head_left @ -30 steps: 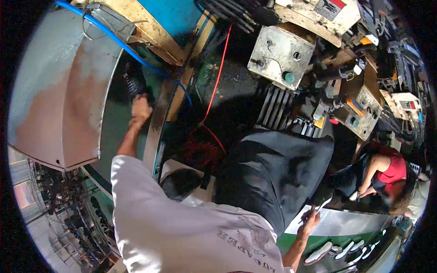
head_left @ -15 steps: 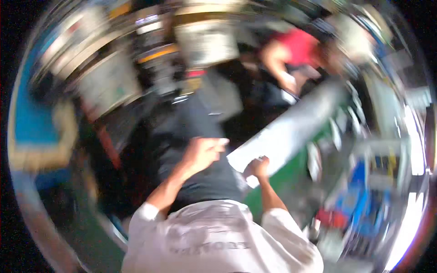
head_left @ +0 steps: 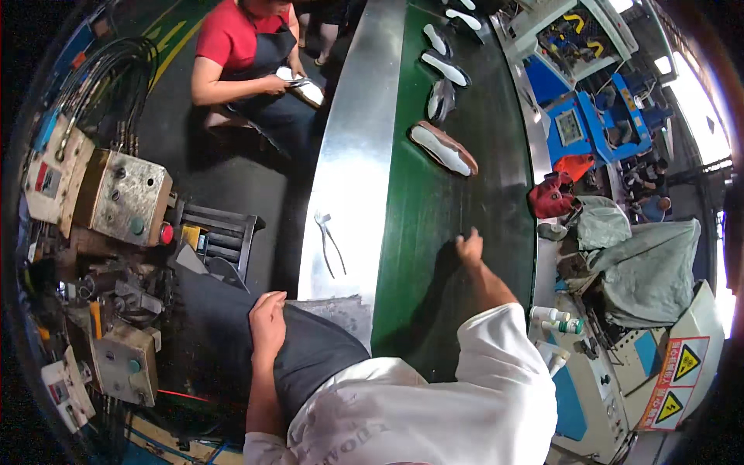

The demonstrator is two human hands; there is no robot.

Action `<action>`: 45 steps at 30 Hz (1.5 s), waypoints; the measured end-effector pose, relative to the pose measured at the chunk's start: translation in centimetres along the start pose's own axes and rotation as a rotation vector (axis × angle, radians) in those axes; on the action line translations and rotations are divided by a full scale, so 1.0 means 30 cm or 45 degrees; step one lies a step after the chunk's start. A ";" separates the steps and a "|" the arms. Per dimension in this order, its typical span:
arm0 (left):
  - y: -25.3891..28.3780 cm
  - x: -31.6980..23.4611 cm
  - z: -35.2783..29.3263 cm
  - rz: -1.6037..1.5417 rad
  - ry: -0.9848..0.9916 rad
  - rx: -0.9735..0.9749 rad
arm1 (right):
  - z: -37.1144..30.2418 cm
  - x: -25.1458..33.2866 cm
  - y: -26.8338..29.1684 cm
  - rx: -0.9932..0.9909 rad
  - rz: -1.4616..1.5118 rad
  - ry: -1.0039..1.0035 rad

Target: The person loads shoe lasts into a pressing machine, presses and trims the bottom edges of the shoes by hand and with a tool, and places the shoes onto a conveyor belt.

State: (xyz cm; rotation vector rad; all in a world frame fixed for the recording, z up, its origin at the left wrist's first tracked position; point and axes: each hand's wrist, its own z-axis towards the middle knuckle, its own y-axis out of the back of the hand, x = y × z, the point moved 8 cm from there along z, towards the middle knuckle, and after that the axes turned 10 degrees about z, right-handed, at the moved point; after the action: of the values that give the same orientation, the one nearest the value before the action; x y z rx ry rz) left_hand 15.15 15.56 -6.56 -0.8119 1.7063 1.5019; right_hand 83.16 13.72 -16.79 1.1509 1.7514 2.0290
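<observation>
Over the long green conveyor belt (head_left: 422, 232), the right hand (head_left: 470, 249) hangs with its thumb and a finger apart and the rest partly curled, no object visible in it, and nearest to it a reddish-brown shoe with a white underside turned up (head_left: 443, 147) lies farther along the belt, well apart from the fingertips. Left of the belt, the left hand (head_left: 267, 325) rests on the person's dark cloth trouser leg (head_left: 314, 341), its fingers bent and close together; whether they grip anything, I cannot tell.
</observation>
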 end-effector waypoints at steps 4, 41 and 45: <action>0.014 0.121 -0.029 -0.236 0.206 -0.057 | 0.399 0.248 0.032 0.035 -0.027 0.272; 0.289 0.017 -0.033 -0.698 0.317 -0.490 | -1.095 1.713 -0.166 1.249 1.096 0.497; 0.353 0.133 -0.275 -1.512 0.247 -0.541 | -1.250 1.812 -0.170 1.577 0.922 0.777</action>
State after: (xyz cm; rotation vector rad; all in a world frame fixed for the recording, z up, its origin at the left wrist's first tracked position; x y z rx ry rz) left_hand 3.32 8.72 -3.54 -1.8052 0.6645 0.9063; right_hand 19.94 21.27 1.46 1.7367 3.5771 1.5192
